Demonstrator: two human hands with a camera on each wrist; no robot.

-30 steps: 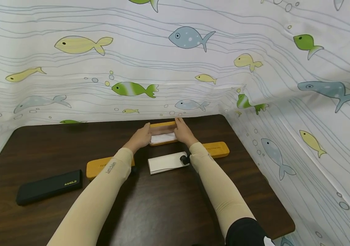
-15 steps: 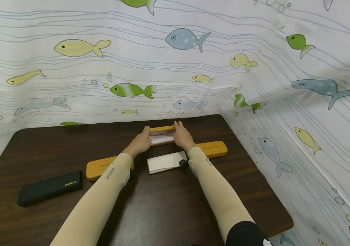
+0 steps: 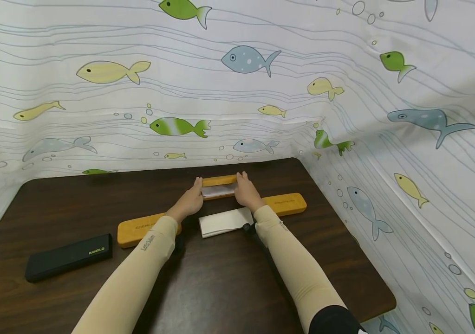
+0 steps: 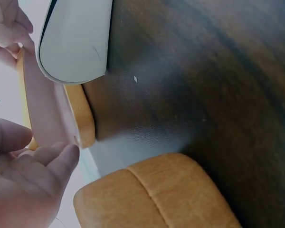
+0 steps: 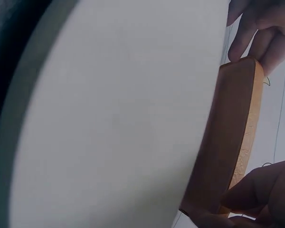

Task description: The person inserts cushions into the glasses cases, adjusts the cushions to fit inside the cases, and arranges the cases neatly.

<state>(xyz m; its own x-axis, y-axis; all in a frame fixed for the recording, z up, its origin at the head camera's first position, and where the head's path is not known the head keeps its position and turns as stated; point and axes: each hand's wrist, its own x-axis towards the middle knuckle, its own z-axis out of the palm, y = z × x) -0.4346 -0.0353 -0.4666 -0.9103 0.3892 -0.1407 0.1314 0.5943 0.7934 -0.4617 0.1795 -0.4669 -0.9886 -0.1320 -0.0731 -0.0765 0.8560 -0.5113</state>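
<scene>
In the head view, an orange-yellow glasses case [image 3: 219, 180] with its lid partly raised lies toward the back of the table. White lining or cloth [image 3: 218, 190] shows inside it. My left hand [image 3: 190, 200] grips the case's left end, and my right hand [image 3: 247, 191] its right end, fingers at the lid and thumbs toward the front. The left wrist view shows the brownish inside of the case [image 4: 47, 104] between both hands. From the right wrist, the thumb and fingers of the right hand [image 5: 270, 194] pinch the near end of the case.
A folded cream-white case [image 3: 225, 221] lies in front of the hands. Yellow cases lie under the left forearm [image 3: 137, 227] and by the right wrist [image 3: 286, 204]. A black case [image 3: 70, 257] sits at left on the dark wooden table [image 3: 212, 287]. Fish-print cloth [image 3: 204, 93] borders the table.
The lid has tipped down toward the front, so more of its yellow outside shows and the opening is narrower. Both hands keep their grip on the ends.
</scene>
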